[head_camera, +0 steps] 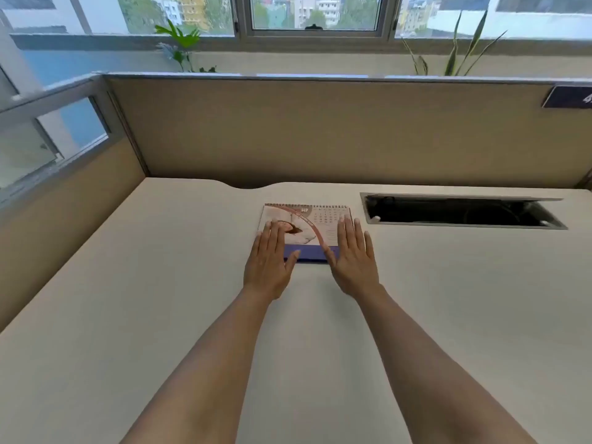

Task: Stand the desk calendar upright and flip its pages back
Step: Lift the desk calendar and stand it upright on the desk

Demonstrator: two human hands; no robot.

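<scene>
Desk calendar (306, 227) lies flat on the desk (160, 283), spiral edge beyond the fingertips, blue base strip between the two thumbs. Left hand (268, 267) and right hand (354, 261) are flat at its side edges, fingers nearly together, gripping nothing. Risk: palms-only push slides it toward the cable slot (461, 210) past the right fingers, or lifts loose pages instead of the stand.

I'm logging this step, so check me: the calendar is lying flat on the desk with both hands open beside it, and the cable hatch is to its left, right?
Not quite. The head view shows the cable hatch to the right of the calendar, not the left. The rest holds: the calendar lies flat on the desk, with the left hand and right hand open at its sides.
</scene>
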